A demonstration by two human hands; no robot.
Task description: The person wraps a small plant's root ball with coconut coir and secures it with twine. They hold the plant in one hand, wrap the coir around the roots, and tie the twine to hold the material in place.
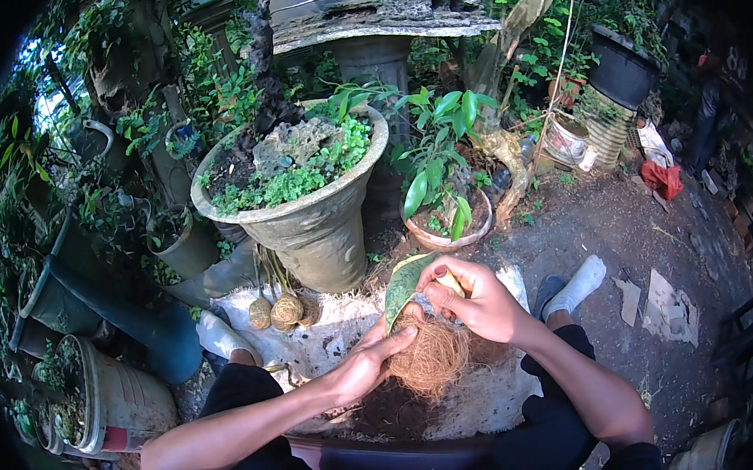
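1. Head view, hidden parts: left hand (368, 361) grasps a ball of brown fibre (432, 363) from its left side, its fingers mostly out of sight behind it. Right hand (479, 299) curls round a pale stub (449, 281) with a reddish end; its kind is hard to make out. A broad green leaf (404, 288) rises just above the ball; its base is covered by the hands. The fisheye rim blackens the corners.
2. Ball's place: held between the person's knees, above a whitish sheet (509, 413) strewn with dark soil (390, 415). A dark edge in front of the lap is unclear.
3. Ground and setting: bare grey-brown earth (608, 215), outdoors, dense foliage behind, patchy sun. Cardboard scraps (672, 309) lie to the right.
4. Around: three round bundles (286, 311) sit close together on the sheet, left of the hands. Beyond stands a large grey pot (315, 251), blocking part of the background; a shallow bowl with a leafy plant (443, 159) stands to its right. A whitish bucket (131, 395) is at far left, a red bag (661, 179) at far right.
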